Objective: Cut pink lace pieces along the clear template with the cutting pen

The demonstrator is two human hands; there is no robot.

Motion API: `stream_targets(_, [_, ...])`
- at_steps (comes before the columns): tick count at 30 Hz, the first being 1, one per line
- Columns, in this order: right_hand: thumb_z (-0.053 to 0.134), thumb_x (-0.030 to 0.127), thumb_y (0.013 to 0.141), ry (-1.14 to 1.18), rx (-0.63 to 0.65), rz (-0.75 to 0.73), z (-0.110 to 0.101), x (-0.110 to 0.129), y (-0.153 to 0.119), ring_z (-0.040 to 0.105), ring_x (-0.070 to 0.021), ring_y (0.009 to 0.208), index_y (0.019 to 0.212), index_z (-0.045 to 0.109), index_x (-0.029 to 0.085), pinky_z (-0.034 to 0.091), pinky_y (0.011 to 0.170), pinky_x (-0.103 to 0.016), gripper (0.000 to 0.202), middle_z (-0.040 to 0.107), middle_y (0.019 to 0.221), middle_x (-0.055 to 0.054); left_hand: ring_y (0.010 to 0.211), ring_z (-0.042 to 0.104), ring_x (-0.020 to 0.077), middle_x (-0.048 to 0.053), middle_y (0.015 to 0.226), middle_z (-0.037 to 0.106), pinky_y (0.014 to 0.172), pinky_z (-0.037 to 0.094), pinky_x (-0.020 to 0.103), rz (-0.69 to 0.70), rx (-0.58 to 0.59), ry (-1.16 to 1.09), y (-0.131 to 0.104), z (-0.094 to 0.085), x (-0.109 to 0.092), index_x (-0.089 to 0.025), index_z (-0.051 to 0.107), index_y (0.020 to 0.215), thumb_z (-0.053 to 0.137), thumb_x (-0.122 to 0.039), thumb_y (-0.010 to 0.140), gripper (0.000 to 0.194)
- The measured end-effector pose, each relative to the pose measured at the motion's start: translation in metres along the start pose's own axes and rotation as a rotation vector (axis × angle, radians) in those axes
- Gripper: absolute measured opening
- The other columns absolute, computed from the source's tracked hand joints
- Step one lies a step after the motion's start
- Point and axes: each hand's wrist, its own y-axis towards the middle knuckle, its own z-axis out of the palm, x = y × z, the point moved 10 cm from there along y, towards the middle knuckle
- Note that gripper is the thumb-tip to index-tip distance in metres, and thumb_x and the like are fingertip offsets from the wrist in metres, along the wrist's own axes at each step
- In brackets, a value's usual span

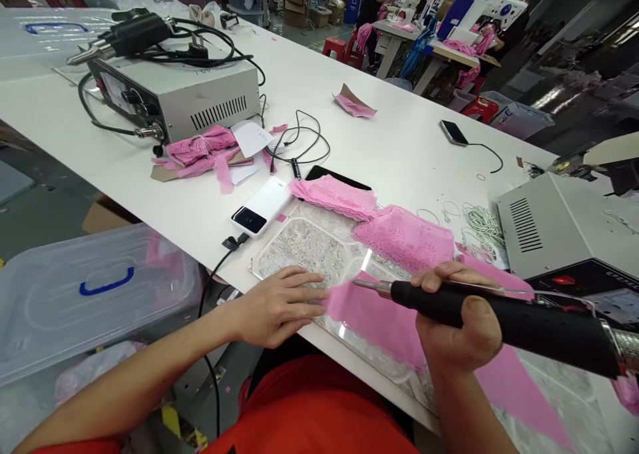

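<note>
While the right hand's fingers (476, 311) wrap closed around the black tool (464, 304), its metal tip sits at the pink fabric strip (382, 321), just beside the left hand's flat, slightly spread fingers (304, 294), which touch the strip's end; beyond lie folded pink lace pieces (407, 236) on the bench (394, 148).

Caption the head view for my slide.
Left hand steadies pink fabric on a scratched clear board while the right hand holds a black handheld tool over it.
</note>
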Motion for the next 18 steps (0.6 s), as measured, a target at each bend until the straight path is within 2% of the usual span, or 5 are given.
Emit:
stream_targets(7, [0.06,0.031,0.07,-0.019,-0.022,-0.023,-0.005,0.002,0.002,0.054,-0.0112,0.056,0.078,0.064,0.018,0.05,0.055,-0.032,0.016,0.058,0.078,0.0,0.128,0.052,0.0232,0.006,0.125,0.067,0.107,0.039,0.041,-0.001,-0.004,0.005,0.001,0.0,-0.001,-0.019,0.061,0.12,0.048,-0.016,0.093,0.03])
stream_targets(13, [0.06,0.03,0.071,0.004,0.01,-0.02,0.0,-0.002,0.0,0.054,-0.0112,0.057,0.079,0.064,0.019,0.05,0.055,-0.031,0.014,0.058,0.078,0.0,0.128,0.053,0.0238,0.007,0.125,0.067,0.107,0.039,0.042,0.003,0.009,0.023,0.0,0.001,0.0,-0.019,0.061,0.12,0.048,-0.015,0.093,0.03])
stream_targets(16, [0.058,0.028,0.07,-0.015,-0.028,-0.068,-0.005,0.008,0.008,0.054,-0.0115,0.056,0.078,0.064,0.018,0.05,0.055,-0.032,0.014,0.059,0.077,0.0,0.129,0.051,0.0239,0.007,0.124,0.067,0.107,0.039,0.042,0.007,0.011,0.023,-0.001,0.0,-0.001,-0.019,0.061,0.118,0.048,-0.015,0.093,0.029])
stream_targets(18, [0.056,0.027,0.069,-0.043,-0.096,-0.12,-0.017,0.02,0.017,0.053,-0.0114,0.055,0.077,0.063,0.018,0.05,0.054,-0.032,0.014,0.059,0.077,0.0,0.132,0.049,0.0238,0.006,0.125,0.066,0.108,0.038,0.042,0.01,0.011,0.03,-0.001,-0.001,-0.001,-0.018,0.061,0.119,0.048,-0.013,0.093,0.03])
